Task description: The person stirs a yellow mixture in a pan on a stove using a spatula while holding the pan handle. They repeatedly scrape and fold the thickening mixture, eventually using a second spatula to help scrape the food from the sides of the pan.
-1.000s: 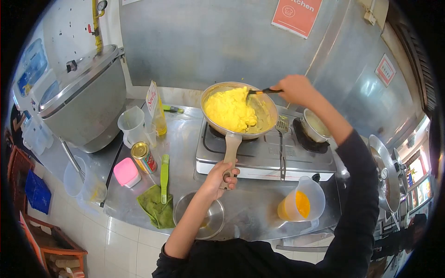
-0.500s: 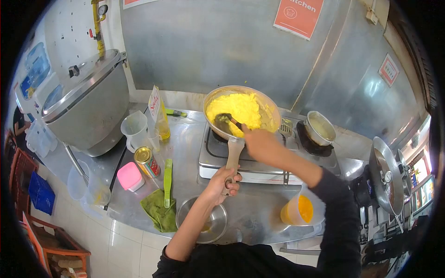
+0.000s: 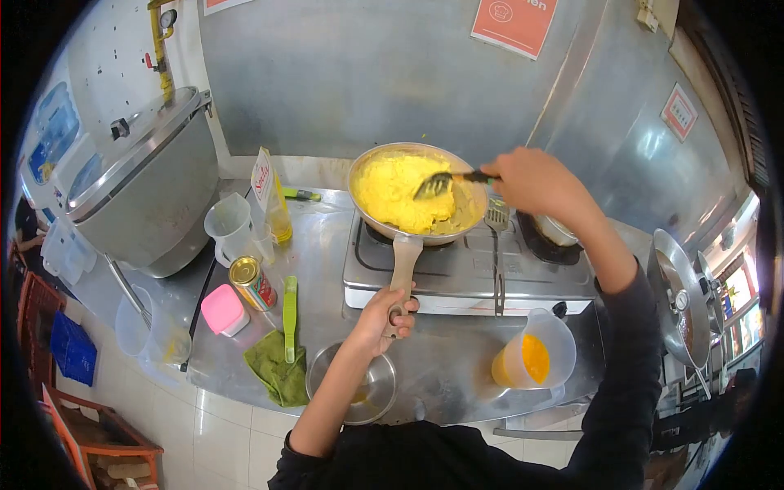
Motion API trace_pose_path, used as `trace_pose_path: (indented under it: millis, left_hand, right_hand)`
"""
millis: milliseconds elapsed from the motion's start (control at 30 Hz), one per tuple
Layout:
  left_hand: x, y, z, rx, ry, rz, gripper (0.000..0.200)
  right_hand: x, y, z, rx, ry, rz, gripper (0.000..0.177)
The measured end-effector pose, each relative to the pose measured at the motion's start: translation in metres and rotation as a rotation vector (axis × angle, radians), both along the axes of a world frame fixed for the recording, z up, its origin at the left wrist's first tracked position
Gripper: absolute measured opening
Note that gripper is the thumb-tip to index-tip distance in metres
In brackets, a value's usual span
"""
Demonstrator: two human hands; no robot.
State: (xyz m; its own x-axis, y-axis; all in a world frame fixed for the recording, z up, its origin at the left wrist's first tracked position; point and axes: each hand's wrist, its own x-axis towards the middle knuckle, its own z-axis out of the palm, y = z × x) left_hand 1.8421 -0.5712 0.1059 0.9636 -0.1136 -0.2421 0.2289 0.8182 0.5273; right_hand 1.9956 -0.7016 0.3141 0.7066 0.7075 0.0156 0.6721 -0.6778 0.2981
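Observation:
My left hand (image 3: 390, 317) is closed around the beige handle of a frying pan (image 3: 408, 242), which is tilted over the left side of the gas stove (image 3: 441, 278). Inside the pan lies a mound of yellow scrambled egg (image 3: 396, 192). My right hand (image 3: 527, 181) grips the handle of a black spatula (image 3: 434, 185), whose slotted head touches the egg's right side. Right of the pan a metal slotted turner (image 3: 498, 253) lies across the stove. Partly behind my right forearm, a small pot (image 3: 555, 231) sits on the right burner.
A clear jug of beaten egg (image 3: 535, 359) and a steel bowl (image 3: 380, 390) stand near the front edge. Left are a green cloth (image 3: 278, 371), a can (image 3: 252, 283), a pink-lidded tub (image 3: 224, 310), an oil pouch (image 3: 278, 204) and a large metal cooker (image 3: 143, 196).
My right hand has swung right and up, taking the spatula from the egg's lower left to its right side. The egg has been pushed left. The left hand still holds the pan.

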Motion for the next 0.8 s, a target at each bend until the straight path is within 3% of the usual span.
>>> trace_pose_path:
  millis: [133,233,300,333,367,467,600,700,800]
  left_hand:
    - [-0.001,0.000,0.001,0.018,-0.001,0.003,0.024]
    - [-0.001,-0.002,0.002,0.045,0.017,0.009,0.030]
    - [0.000,0.000,-0.002,0.030,-0.010,0.000,0.026]
    - [0.000,0.001,-0.003,0.035,-0.005,0.003,0.026]
    - [0.000,0.001,-0.005,0.018,-0.022,0.000,0.026]
    - [0.000,-0.001,-0.004,-0.002,-0.026,-0.001,0.027]
    - [0.000,0.000,-0.004,-0.004,-0.028,-0.002,0.026]
    - [-0.001,-0.001,0.000,0.002,-0.009,0.009,0.031]
    - [-0.002,-0.001,0.001,0.022,-0.006,0.005,0.031]
  right_hand:
    - [-0.032,-0.012,-0.039,-0.192,0.084,0.166,0.034]
    - [-0.050,0.008,-0.085,-0.013,0.006,0.208,0.032]
    - [-0.038,0.025,-0.118,0.051,-0.050,0.199,0.013]
    - [-0.022,0.032,-0.126,0.148,-0.020,0.187,0.014]
    - [-0.002,0.038,-0.125,0.242,0.008,0.176,0.015]
    - [0.059,0.043,-0.078,0.141,0.045,0.121,0.018]
    - [0.022,0.013,-0.012,0.006,0.006,0.051,0.023]
    - [-0.033,-0.014,-0.004,-0.106,-0.020,0.055,0.016]
    - [-0.039,-0.022,-0.044,-0.101,-0.006,0.111,0.014]
